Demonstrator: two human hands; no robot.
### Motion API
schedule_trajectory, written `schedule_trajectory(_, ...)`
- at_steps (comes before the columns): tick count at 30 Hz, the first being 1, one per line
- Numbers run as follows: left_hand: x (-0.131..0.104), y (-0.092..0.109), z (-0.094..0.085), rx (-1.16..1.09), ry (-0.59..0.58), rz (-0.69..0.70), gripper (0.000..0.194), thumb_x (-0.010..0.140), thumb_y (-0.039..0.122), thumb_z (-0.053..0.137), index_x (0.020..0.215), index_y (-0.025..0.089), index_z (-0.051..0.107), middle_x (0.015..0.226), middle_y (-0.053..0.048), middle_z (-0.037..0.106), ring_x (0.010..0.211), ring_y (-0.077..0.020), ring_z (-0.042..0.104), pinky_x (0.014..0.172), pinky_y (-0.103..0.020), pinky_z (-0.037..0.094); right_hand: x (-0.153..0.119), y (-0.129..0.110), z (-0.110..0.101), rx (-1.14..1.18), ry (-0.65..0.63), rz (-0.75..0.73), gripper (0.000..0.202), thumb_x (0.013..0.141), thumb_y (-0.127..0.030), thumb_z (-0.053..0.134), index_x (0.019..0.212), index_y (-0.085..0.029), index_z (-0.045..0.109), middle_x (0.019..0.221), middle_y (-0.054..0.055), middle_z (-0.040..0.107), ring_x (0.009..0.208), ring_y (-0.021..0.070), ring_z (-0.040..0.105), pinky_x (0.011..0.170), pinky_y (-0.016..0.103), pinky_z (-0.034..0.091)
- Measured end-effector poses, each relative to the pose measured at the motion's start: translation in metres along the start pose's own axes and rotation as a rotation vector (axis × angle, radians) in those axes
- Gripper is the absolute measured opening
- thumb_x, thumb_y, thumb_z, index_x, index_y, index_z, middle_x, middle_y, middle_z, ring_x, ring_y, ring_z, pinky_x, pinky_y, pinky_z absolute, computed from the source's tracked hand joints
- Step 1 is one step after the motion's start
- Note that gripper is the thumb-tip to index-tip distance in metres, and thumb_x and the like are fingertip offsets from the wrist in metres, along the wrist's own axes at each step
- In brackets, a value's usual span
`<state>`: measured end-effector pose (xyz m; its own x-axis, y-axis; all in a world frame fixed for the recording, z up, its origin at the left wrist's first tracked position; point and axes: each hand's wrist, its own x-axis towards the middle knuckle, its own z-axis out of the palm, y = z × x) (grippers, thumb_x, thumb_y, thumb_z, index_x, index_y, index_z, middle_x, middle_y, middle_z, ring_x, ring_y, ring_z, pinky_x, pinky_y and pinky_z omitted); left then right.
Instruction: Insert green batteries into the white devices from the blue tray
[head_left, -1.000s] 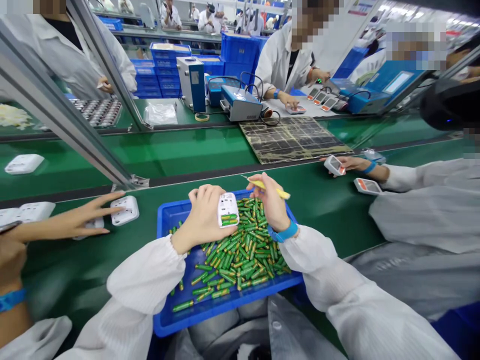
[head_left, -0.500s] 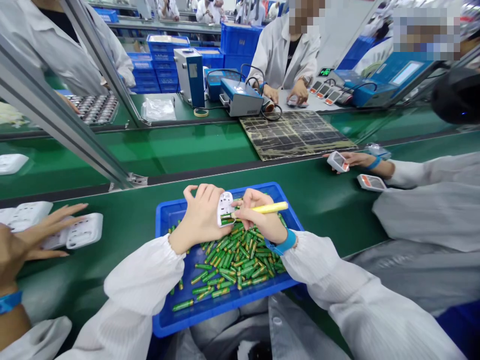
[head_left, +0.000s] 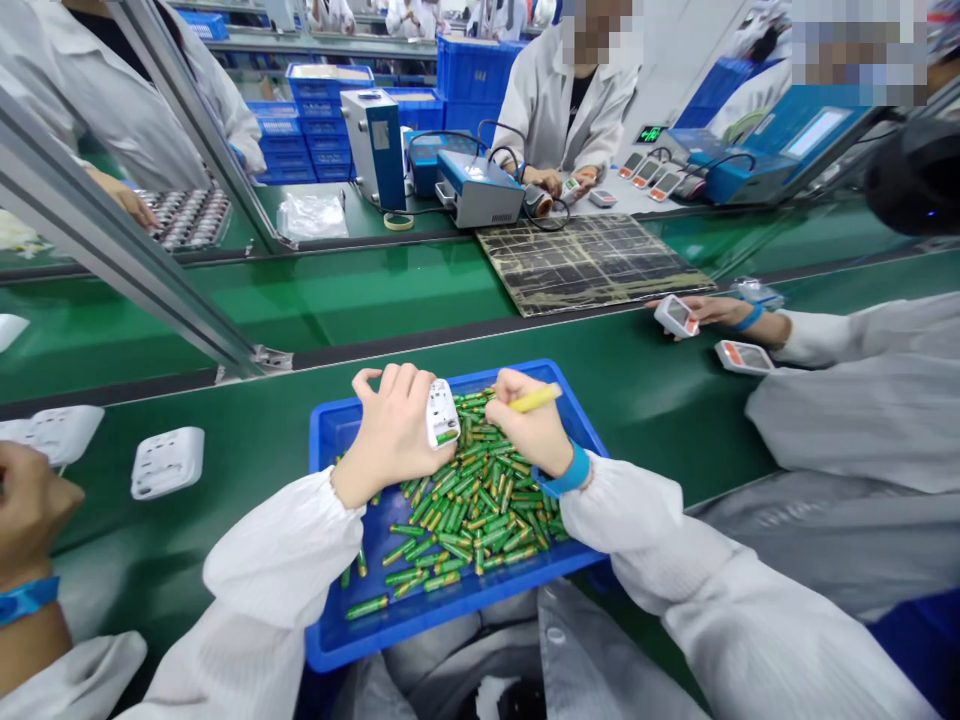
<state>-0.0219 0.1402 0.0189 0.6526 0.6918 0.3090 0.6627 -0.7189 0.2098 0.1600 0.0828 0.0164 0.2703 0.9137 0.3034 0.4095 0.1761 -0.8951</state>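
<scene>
My left hand (head_left: 397, 425) is closed around a small white plastic device (head_left: 442, 412), held above the tray with its open back facing up. One green battery (head_left: 448, 436) lies in the slot at the device's lower end. Just to the right, and apart from the device, my right hand (head_left: 532, 425) grips a yellow-handled tool (head_left: 538, 398); my fingers hide its tip. Beneath both hands sits a blue tray (head_left: 420, 645) with many loose green batteries (head_left: 480, 510) heaped toward its right side.
At the left, a co-worker's hand (head_left: 34, 515) is beside white devices (head_left: 169, 462). Another co-worker's hand (head_left: 716, 308) on the right holds a white device with a screen (head_left: 676, 316). A metal post (head_left: 150, 230) slants down at the left; a dark patterned board (head_left: 592, 265) lies beyond the belt.
My right hand has drawn the yellow tool away from the device, which has shifted slightly left. The left co-worker's hand has pulled back from the white devices.
</scene>
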Motion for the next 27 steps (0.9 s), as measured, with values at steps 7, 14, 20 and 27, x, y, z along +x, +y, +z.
schedule_trajectory(7,0.000,-0.001,-0.001,-0.210,0.082,-0.057,0.066,0.058,0.051,0.076,0.108,0.020,0.046,0.108,-0.008,0.058,0.104,-0.0291,0.051,0.093,-0.047,0.029,0.006,-0.010,-0.007,0.436,-0.046,0.193,0.027,0.059,-0.013,0.059,0.049,-0.025,0.038,0.032,-0.013,0.037,0.032,0.0070,0.025,0.095,0.043,0.047)
schedule_trajectory(14,0.000,-0.002,-0.001,-0.270,0.067,-0.099,0.069,0.057,0.049,0.078,0.109,0.022,0.044,0.110,-0.008,0.056,0.106,-0.0288,0.051,0.096,-0.046,0.030,0.005,-0.010,-0.006,0.478,-0.053,0.224,0.026,0.060,-0.015,0.062,0.051,-0.025,0.040,0.032,-0.012,0.040,0.032,0.0074,0.028,0.094,0.043,0.049)
schedule_trajectory(20,0.001,-0.001,-0.002,-0.287,0.073,-0.116,0.067,0.057,0.047,0.077,0.109,0.022,0.043,0.110,-0.008,0.056,0.105,-0.0289,0.051,0.096,-0.047,0.029,0.003,-0.008,-0.003,0.500,-0.106,0.234,0.027,0.061,-0.013,0.063,0.054,-0.025,0.040,0.033,-0.013,0.042,0.033,0.0073,0.031,0.093,0.042,0.051)
schedule_trajectory(27,-0.001,-0.002,-0.002,-0.211,0.098,-0.067,0.059,0.065,0.046,0.070,0.110,0.021,0.042,0.109,-0.009,0.056,0.106,-0.0295,0.053,0.095,-0.047,0.030,0.003,0.001,0.004,0.744,-0.126,0.421,0.031,0.069,-0.018,0.065,0.060,-0.024,0.037,0.035,-0.016,0.036,0.034,0.0057,0.023,0.101,0.042,0.049)
